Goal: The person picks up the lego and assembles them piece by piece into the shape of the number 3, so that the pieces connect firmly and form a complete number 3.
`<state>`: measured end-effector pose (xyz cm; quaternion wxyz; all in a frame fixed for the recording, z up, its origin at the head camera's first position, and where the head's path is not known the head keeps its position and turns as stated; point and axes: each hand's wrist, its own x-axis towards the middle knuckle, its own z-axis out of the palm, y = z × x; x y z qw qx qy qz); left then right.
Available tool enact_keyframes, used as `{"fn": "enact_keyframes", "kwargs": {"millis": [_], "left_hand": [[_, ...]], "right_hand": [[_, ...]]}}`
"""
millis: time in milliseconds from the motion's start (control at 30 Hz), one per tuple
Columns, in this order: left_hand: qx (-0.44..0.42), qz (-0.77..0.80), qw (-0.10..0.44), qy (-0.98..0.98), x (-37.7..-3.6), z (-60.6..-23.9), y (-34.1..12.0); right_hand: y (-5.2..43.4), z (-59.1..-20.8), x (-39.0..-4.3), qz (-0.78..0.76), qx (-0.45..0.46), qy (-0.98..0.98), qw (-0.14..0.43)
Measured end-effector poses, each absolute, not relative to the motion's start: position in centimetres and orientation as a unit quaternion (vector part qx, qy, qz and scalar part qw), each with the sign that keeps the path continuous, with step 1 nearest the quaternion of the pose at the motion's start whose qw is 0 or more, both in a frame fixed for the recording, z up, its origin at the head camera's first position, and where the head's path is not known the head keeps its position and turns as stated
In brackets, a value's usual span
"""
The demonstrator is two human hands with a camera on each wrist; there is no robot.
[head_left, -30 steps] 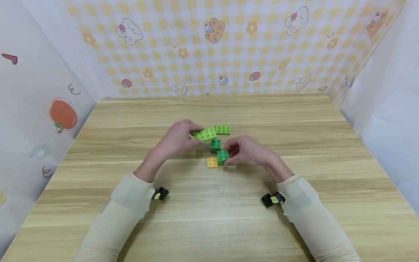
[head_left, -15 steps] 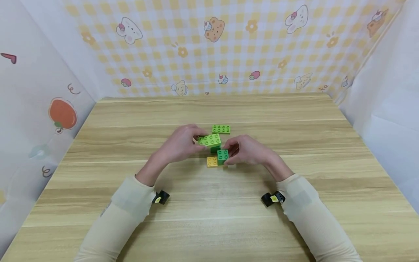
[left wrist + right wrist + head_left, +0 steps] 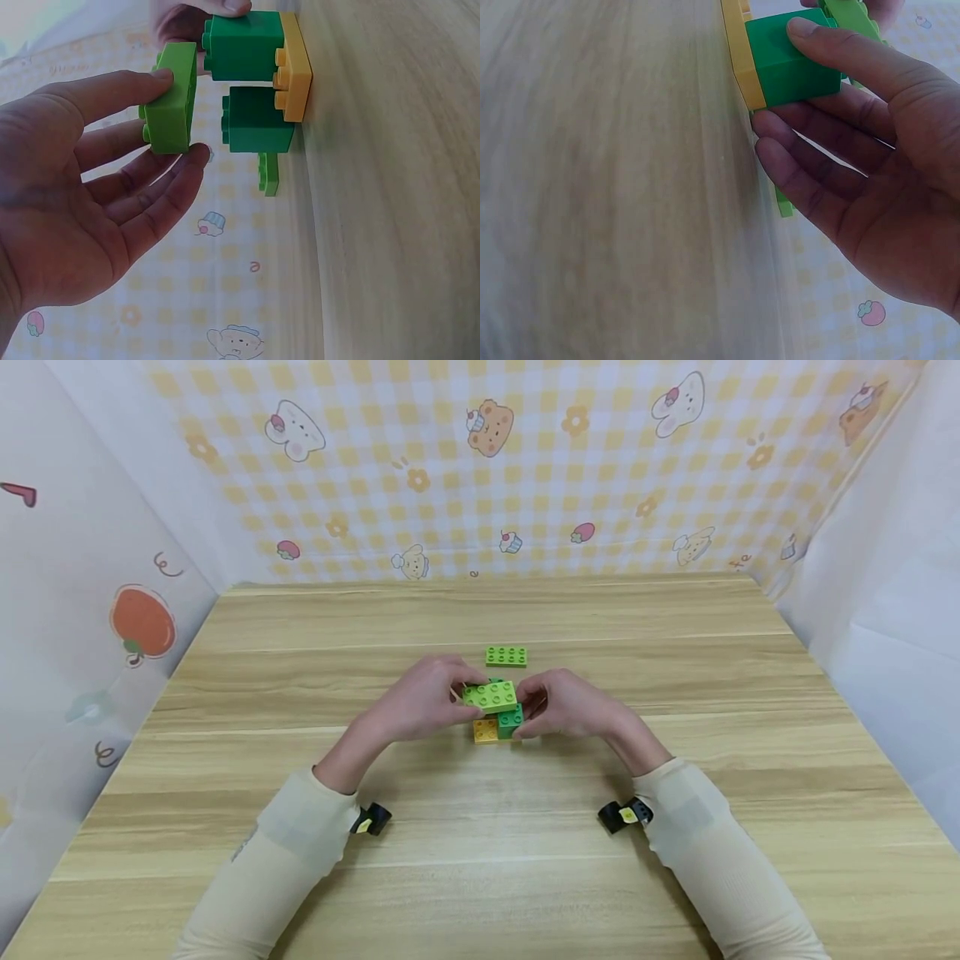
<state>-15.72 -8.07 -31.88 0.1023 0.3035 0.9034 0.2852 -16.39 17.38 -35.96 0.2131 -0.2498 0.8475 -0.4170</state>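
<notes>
Fingers (image 3: 169, 201) of the left hand (image 3: 422, 700) pinch a lime brick (image 3: 490, 696) just above, and apart from, a green block (image 3: 510, 724) gripped by the right hand (image 3: 568, 703). That block sits on a yellow brick (image 3: 486, 732), another green block (image 3: 259, 120) just beside it.

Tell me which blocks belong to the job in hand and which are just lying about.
Likely in the job:
Raised light green block, in the left hand
Front dark green block, in the right hand
Yellow block beneath it
Back dark green block, nearby

Just lying about:
Far light green block, untouched
</notes>
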Motion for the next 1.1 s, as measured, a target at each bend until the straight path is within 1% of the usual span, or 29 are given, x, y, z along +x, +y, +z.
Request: {"fn": "enact_keyframes", "kwargs": {"millis": [367,1100], "left_hand": [[0.308,0.282,0.111,0.902,-15.27,-32.05,-7.84],[0.318,0.271,0.121,0.901,-15.0,-31.97,-7.52]], "right_hand": [[17.38,-35.98,-16.47,-0.418,-0.251,0.844,0.222],[17.42,-35.84,-16.41,-0.411,-0.253,0.848,0.221]]}}
